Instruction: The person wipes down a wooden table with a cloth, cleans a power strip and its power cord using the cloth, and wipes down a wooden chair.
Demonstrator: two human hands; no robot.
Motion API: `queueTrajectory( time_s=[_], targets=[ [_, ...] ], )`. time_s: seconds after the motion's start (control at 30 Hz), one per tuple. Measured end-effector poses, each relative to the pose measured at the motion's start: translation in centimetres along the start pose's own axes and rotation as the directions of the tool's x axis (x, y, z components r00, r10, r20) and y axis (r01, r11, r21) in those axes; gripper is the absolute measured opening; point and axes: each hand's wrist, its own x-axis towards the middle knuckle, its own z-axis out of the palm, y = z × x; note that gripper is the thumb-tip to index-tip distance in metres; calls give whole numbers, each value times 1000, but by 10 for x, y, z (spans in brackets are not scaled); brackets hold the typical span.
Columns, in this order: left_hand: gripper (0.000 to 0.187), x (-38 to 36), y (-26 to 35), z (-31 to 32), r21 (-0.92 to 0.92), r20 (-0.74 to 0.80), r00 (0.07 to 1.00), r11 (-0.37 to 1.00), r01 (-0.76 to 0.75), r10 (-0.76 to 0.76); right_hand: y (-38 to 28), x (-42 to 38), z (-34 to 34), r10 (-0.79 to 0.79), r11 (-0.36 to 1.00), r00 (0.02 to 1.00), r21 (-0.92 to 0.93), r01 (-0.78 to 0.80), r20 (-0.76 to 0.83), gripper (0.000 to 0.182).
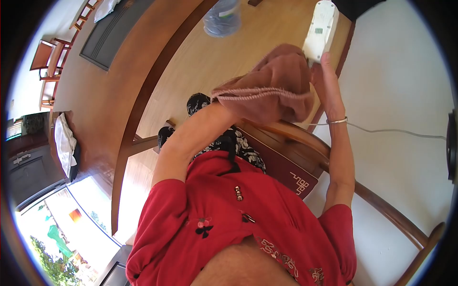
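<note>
A brown cloth (272, 88) with a stitched edge covers my left hand, so its fingers are hidden; only the wrist (224, 112) and forearm show below it. My right hand (328, 86), with a bracelet at the wrist, is closed on the lower end of a long white power strip (320, 33), held upright at the top. The cloth's upper right edge lies close to the strip's lower end; whether they touch is unclear. A grey cable (396, 131) runs past the right wrist to the right.
A curved wooden tabletop (102, 109) spans the left, with white cloth items (64, 138) on it. Beneath me is a wooden armchair (377, 205) with a dark red cushion (286, 171). A clear plastic bottle (222, 19) stands on the floor. A white wall (400, 86) borders the right.
</note>
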Motion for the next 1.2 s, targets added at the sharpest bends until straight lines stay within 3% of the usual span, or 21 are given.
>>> queueTrajectory(
  time_s=[0.07,0.1,0.17,0.2,0.27,0.3,0.4,0.47,0.5,0.57,0.7,0.8,0.9,1.0,1.1,1.2],
  targets=[
    [14,1,-11,-8,54,-47,999,998,28,-26,18,3,1,186,966,979,164,-197,82,56],
    [14,3,-16,-9,83,-76,996,995,45,-39,18,-2,3,188,966,978,162,-201,92,56],
    [13,8,-32,-13,148,-129,990,986,83,-64,14,-20,11,415,905,898,37,-424,144,53],
    [13,12,-40,-15,178,-153,986,979,101,-74,20,-15,6,419,903,894,32,-429,157,53],
    [13,14,-57,-16,235,-192,976,961,149,-105,29,-4,-3,578,805,733,-396,-441,359,40],
    [13,14,-65,-17,256,-201,972,952,169,-119,28,-6,3,582,803,725,-399,-442,369,40],
    [12,10,-85,-18,316,-196,968,925,211,-154,26,-14,15,473,874,791,-319,-366,389,28],
    [12,6,-93,-16,348,-164,973,914,208,-159,31,-6,5,374,829,883,-530,-180,284,27],
    [12,4,-97,-16,362,-130,979,911,196,-159,27,-3,-3,374,829,883,-529,-182,282,27],
    [11,-1,-101,-18,394,-23,992,911,122,-123,12,3,-14,248,960,960,-164,-226,128,26],
    [13,-9,-110,-24,356,269,963,925,-134,36,-6,2,-5,131,983,990,-120,-135,-42,24],
    [13,2,-101,-15,366,72,997,931,-8,-20,-2,0,1,121,974,989,-182,-135,-87,22],
    [13,24,-81,-4,269,-92,995,962,51,-27,1,1,3,168,963,986,-208,-169,-25,25],
    [14,36,-50,7,135,-96,995,991,11,2,-3,0,5,205,974,978,-93,-209,-48,19],
    [16,39,-28,19,21,-50,998,1000,-23,24,-5,-2,-11,85,996,995,29,-86,43,24],
    [17,42,-19,26,-52,-9,999,998,-36,36,-17,-15,-21,72,997,991,-26,-76,-113,33]
  ],
)
